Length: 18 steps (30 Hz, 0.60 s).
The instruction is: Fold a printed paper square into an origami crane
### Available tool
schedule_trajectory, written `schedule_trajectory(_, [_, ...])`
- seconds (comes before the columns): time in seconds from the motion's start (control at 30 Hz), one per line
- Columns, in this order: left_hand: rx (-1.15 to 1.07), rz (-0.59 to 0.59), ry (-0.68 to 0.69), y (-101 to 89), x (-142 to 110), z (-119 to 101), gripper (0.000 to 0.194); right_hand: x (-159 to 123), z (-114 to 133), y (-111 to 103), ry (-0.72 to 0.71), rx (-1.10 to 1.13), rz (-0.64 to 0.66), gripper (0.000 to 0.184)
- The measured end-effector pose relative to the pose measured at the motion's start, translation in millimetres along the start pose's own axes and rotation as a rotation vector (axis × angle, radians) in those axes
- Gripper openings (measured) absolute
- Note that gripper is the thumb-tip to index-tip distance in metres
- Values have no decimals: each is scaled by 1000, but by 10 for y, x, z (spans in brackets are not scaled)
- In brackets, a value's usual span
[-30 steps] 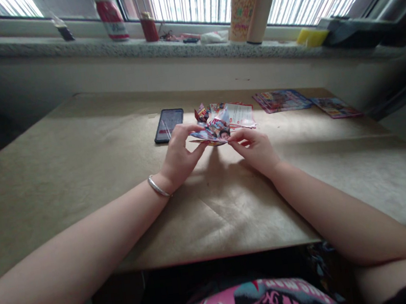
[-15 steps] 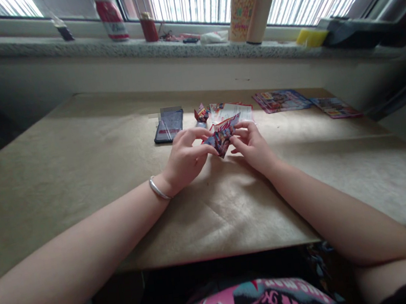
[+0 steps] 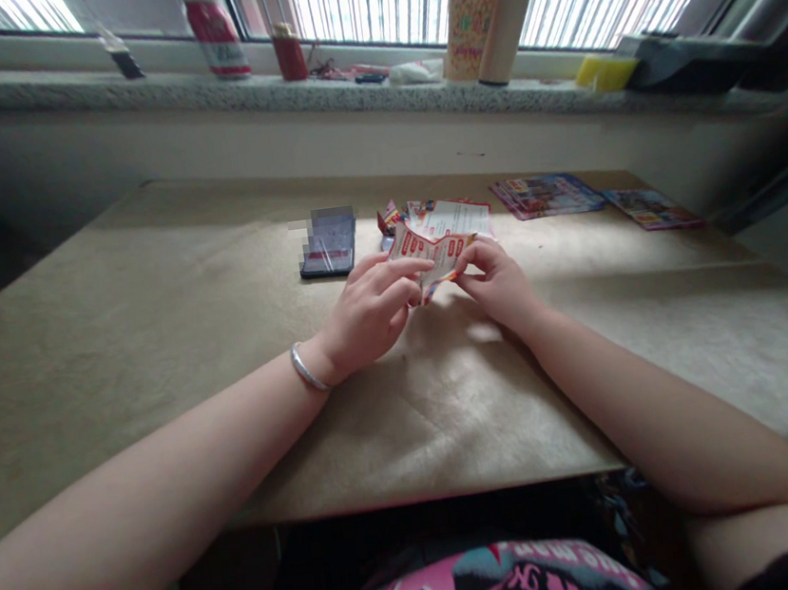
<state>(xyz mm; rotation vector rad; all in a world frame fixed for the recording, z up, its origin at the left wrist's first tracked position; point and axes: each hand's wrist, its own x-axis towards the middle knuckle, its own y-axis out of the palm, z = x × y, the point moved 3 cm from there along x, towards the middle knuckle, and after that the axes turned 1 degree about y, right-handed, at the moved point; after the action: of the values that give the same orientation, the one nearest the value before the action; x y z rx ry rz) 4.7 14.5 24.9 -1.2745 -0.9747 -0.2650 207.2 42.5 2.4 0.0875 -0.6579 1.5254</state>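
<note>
Head: leaflet [image 3: 434, 255] between left hand [image 3: 368, 317], right hand [image 3: 501, 289]

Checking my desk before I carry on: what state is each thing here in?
Folded paper leaflet: creased, held above the table
Left hand: fingers curled, resting on the leaflet
Right hand: pinching the leaflet's edge
Smartphone: flat on the table, screen up
Printed sheet: lying open behind the leaflet

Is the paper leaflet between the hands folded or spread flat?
Folded: the leaflet shows creases between the left hand and right hand.
</note>
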Motion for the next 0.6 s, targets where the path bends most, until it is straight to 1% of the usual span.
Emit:
schedule_trajectory(0.1, [-10, 36, -59, 4, 0, 2, 15, 18, -59, -11, 33, 21, 69, 5])
schedule_trajectory(0.23, [77, 180, -134, -1, 3, 3, 27, 43, -75, -67, 36, -44, 127, 5])
schedule_trajectory(0.33, [149, 263, -125, -7, 5, -11, 26, 53, -75, -117, 3, -117, 154, 6])
schedule_trajectory(0.43, [199, 262, -83, -11, 2, -35, 22, 53, -96, -145, -16, -167, 195, 6])
schedule_trajectory(0.5, [214, 249, -56, -13, -2, -48, 22, 56, -95, -164, -55, -212, 205, 4])
schedule_trajectory(0.6, [246, 220, -17, -41, 0, -47, 22, 64, -41, -195, -199, -337, 214, 3])
